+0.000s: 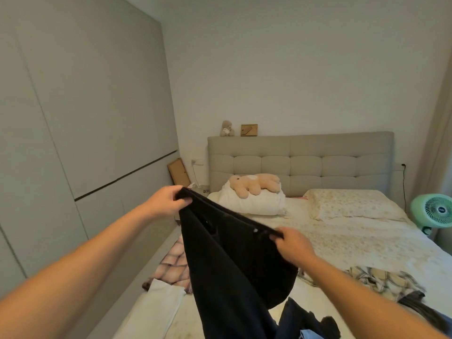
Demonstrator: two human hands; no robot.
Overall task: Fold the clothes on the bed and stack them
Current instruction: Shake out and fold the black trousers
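Bedroom, seen over a bed [354, 243] with floral sheets. Both hands grip black trousers [227, 265] by the waistband — left hand [166, 201] higher, right hand [293, 245] lower — legs hanging. Beyond, a checked shirt [381, 277], a teddy bear [254, 183] on a pillow [254, 204].

Black trousers [227, 265]: legs cut off by bottom edge, length unseen; they hide part of pink checked cloth [175, 265] behind. Dark garment [303, 319] at bottom: kind cannot be told. Green fan [433, 211] clipped by right edge. Small frame [249, 130] on headboard [300, 157]: content too small to read.
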